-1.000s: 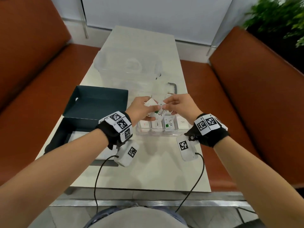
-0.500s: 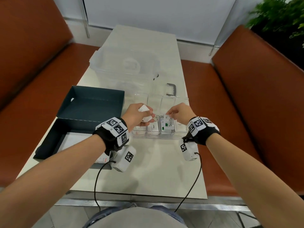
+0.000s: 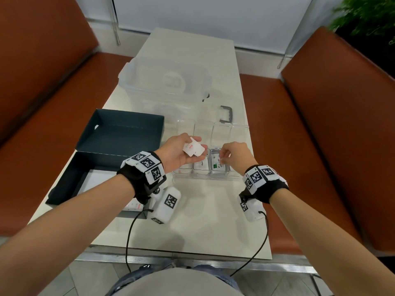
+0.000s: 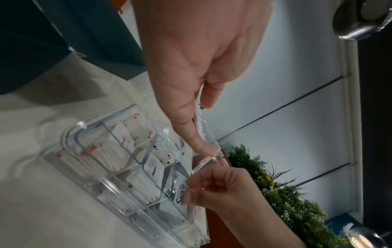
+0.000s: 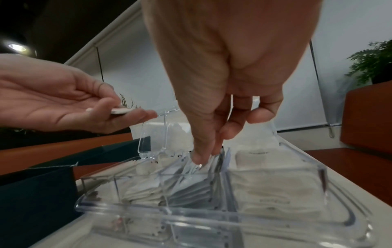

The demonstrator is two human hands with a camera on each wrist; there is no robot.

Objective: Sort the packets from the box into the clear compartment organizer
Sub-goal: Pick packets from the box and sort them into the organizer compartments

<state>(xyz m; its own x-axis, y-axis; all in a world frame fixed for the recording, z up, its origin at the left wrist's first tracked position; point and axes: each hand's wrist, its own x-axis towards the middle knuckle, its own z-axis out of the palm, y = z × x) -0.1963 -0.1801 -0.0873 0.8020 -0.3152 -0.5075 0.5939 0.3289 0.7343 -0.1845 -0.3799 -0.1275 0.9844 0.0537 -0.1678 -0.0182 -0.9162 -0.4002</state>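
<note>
The clear compartment organizer (image 3: 205, 178) stands mid-table with its lids up and white packets in several compartments. My right hand (image 3: 222, 159) reaches into the third compartment from the left. Its thumb and fingertips (image 5: 199, 159) pinch the top edge of a Stevia packet (image 4: 180, 193) standing among others there. My left hand (image 3: 183, 154) hovers palm up over the organizer's left end and holds a few white packets with red print (image 3: 193, 149) between thumb and fingers. The dark box (image 3: 70, 180) lies open at the left, with more packets (image 3: 134, 207) in its near corner.
The box lid (image 3: 119, 133) stands open behind the box base. A large clear plastic bin (image 3: 166, 82) and a grey handle (image 3: 226, 114) sit behind the organizer. Orange benches flank the narrow table (image 3: 203, 221). A plant (image 3: 367, 18) stands at the far right.
My right hand took the Stevia packet from my left hand and lowered it into the third compartment. My left hand turned palm up, keeping the remaining packets.
</note>
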